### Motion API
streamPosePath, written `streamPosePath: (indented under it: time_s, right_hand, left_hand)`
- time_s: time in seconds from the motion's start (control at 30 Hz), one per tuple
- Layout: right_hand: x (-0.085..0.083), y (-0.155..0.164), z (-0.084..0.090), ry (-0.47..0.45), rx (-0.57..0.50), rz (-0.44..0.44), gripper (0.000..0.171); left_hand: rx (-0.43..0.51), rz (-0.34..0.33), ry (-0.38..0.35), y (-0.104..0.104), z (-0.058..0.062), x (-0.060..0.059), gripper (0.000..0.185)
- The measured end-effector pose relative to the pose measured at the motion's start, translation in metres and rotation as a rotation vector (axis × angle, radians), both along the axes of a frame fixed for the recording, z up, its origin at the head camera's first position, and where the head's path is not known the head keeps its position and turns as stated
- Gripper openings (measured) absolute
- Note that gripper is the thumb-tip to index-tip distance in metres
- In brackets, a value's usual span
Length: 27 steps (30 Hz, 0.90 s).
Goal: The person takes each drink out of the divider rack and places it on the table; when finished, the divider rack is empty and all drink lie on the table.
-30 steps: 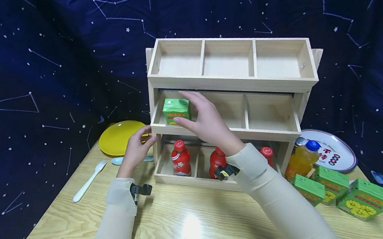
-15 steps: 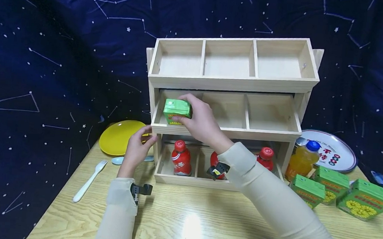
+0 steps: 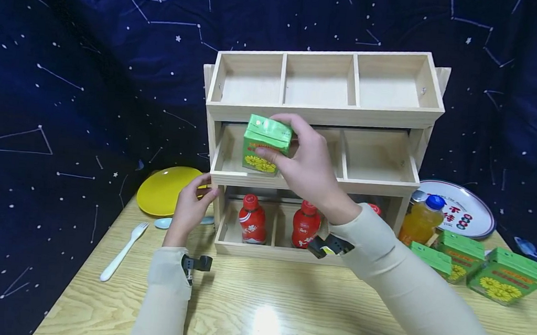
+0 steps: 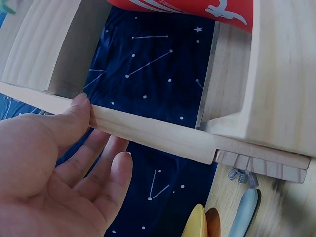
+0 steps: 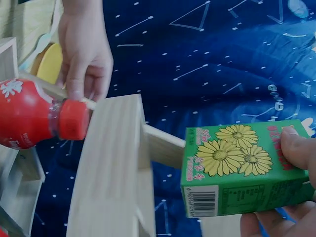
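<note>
fork [image 3: 122,253]: white plastic one lying on the worktop [image 3: 285,316] at the far left, a yellow plate [image 3: 164,191] just behind it, both well clear of the hands

left hand [image 3: 188,211]: fingers pretty much straight, resting against the left front corner of the wooden rack [image 3: 319,145], thumb tip on the edge of the middle shelf in the left wrist view [image 4: 81,106]; nothing in its grip

red bottles [image 3: 252,220]: standing upright in the bottom tier's compartments, right under the carton

green carton [image 3: 265,143]: small drink box, bright green, yellow daisy-type flowers and red lettering on the face, barcode on one end; it's tilted and hanging in the air in front of the middle tier's left compartment, touching no shelf

right hand [image 3: 313,168]: comes in from the right with the forearm slanting up over the bottom tier; the grip is closed round the carton, thumb on the flower side and fingers over the top

room: middle and top tier compartments are open-fronted with bare wood inside, the top tier's front edge sits just above the carton

right side: orange juice bottle [image 3: 421,219], round white plate [image 3: 461,209] and three more green cartons [image 3: 506,275] grouped on the worktop, well apart from the held one
</note>
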State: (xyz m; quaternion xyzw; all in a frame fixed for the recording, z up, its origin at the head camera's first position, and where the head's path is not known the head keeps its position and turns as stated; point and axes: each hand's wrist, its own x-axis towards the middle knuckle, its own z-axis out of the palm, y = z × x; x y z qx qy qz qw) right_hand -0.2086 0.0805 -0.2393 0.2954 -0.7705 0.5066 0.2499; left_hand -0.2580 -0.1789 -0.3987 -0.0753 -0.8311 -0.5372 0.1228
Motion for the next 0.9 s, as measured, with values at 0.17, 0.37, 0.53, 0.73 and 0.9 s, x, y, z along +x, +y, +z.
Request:
streamPosePath:
  time_s: [0.17,0.37,0.53,0.73,0.9]
  right_hand:
    - [0.023,0.020,0.000,-0.056,-0.005,0.014,0.051]
    - [0.047,0.048,-0.015,-0.186,0.030,-0.038,0.049]
    - [0.066,0.078,-0.031,-0.253,0.081,-0.102,0.047]
    - [0.088,0.116,-0.051,-0.287,0.130,-0.199,0.049]
    - [0.108,0.152,-0.067,-0.297,0.194,-0.289,0.048]
  left_hand:
    - [-0.013,0.008,0.000,0.000,0.000,-0.001,0.045]
    - [-0.023,0.019,-0.005,0.001,-0.002,-0.001,0.046]
    - [-0.027,0.020,-0.017,0.002,-0.002,-0.001,0.047]
    - [-0.016,0.024,-0.012,0.002,-0.002,-0.001,0.046]
    - [-0.004,0.012,0.003,0.003,-0.001,0.001,0.046]
